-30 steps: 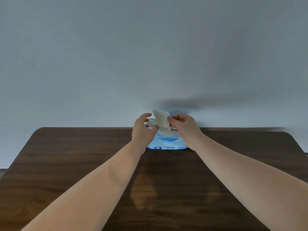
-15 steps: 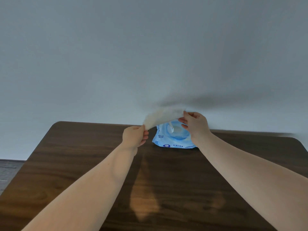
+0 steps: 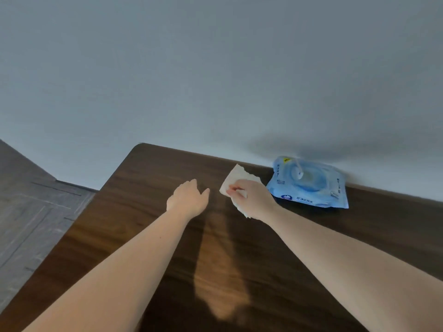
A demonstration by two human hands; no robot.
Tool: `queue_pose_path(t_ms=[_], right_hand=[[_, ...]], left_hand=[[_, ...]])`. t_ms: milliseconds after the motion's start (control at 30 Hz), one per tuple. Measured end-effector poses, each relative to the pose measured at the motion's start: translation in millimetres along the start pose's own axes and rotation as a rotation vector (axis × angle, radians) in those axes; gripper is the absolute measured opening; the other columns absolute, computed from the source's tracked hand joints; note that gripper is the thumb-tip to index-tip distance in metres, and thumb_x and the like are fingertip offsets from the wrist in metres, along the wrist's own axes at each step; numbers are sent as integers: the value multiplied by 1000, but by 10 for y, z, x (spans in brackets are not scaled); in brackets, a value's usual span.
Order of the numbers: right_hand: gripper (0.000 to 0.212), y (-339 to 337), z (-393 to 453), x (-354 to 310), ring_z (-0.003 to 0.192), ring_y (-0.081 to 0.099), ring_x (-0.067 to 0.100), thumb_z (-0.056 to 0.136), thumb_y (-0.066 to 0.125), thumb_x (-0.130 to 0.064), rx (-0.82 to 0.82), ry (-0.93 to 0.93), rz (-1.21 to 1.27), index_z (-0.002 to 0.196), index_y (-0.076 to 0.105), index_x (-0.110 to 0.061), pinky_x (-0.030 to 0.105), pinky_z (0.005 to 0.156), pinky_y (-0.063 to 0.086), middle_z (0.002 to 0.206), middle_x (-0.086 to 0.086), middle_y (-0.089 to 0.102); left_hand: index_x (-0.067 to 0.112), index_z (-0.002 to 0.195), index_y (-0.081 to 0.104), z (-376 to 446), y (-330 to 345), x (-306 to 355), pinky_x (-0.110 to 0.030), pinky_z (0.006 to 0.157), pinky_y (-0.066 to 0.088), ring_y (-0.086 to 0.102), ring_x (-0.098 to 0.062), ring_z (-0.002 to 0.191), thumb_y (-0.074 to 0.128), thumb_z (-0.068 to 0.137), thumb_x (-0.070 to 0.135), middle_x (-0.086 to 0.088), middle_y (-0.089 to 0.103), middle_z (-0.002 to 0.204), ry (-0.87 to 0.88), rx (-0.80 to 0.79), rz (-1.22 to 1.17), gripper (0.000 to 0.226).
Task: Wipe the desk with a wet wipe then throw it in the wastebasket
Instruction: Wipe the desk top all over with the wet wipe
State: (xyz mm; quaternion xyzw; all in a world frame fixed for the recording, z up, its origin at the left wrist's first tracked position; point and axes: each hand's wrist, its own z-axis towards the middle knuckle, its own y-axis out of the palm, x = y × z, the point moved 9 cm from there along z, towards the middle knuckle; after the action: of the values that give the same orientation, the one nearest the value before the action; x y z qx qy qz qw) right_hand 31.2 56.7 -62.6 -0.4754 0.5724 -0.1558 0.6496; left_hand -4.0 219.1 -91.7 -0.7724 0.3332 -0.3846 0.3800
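Note:
A white wet wipe (image 3: 236,179) is spread out and pinched in my right hand (image 3: 251,200), just above the dark wooden desk (image 3: 134,202) near its far edge. My left hand (image 3: 187,198) hovers a little to the left of the wipe, fingers loosely apart, holding nothing. A blue pack of wet wipes (image 3: 309,185) lies flat on the desk right of my right hand, against the wall, its lid flap open. No wastebasket is in view.
A plain grey-white wall (image 3: 215,68) runs along the desk's far edge. Grey wood-pattern floor (image 3: 31,212) shows to the left of the desk's rounded far-left corner.
My left hand has let go of the wipe, which now stays in my right hand alone and has come down toward the desk. The view has swung left, showing the floor.

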Motion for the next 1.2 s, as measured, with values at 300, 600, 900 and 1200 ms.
queue_pose_path(t_ms=[300, 600, 900, 1200], right_hand=[[57, 1030, 89, 458, 147, -4, 22, 103, 19, -37, -209, 151, -448, 151, 0, -12, 40, 119, 4, 161, 7, -2], [60, 1843, 518, -156, 146, -16, 20, 101, 9, -43, -342, 5, -483, 149, -11, -13, 40, 117, -9, 159, 5, -17], [62, 2611, 1229, -1183, 145, -20, 20, 100, 9, -47, -427, -174, -480, 149, -15, -17, 41, 115, -13, 158, 3, -21], [62, 3083, 1722, -1916, 145, -17, 20, 100, 9, -46, -407, -302, -529, 149, -13, -17, 42, 116, -11, 159, 3, -18]], left_hand=[[17, 152, -2, -111, 292, -1088, -48, 118, 9, -3, -24, 147, 25, 90, 68, -4, -2, 161, 2, -69, 350, 85], [9, 148, -17, -11, 325, -1837, -44, 119, 1, -14, -26, 146, 18, 64, 92, -10, -18, 158, -78, -53, 466, 123], [16, 148, -18, 95, 410, -2167, -44, 116, -11, -23, -22, 143, 20, 59, 95, -4, -24, 157, -50, -17, 266, 125], [19, 148, -18, 150, 426, -2227, -43, 114, -16, -25, -20, 142, 29, 63, 91, -1, -25, 157, -32, 27, 222, 121]])
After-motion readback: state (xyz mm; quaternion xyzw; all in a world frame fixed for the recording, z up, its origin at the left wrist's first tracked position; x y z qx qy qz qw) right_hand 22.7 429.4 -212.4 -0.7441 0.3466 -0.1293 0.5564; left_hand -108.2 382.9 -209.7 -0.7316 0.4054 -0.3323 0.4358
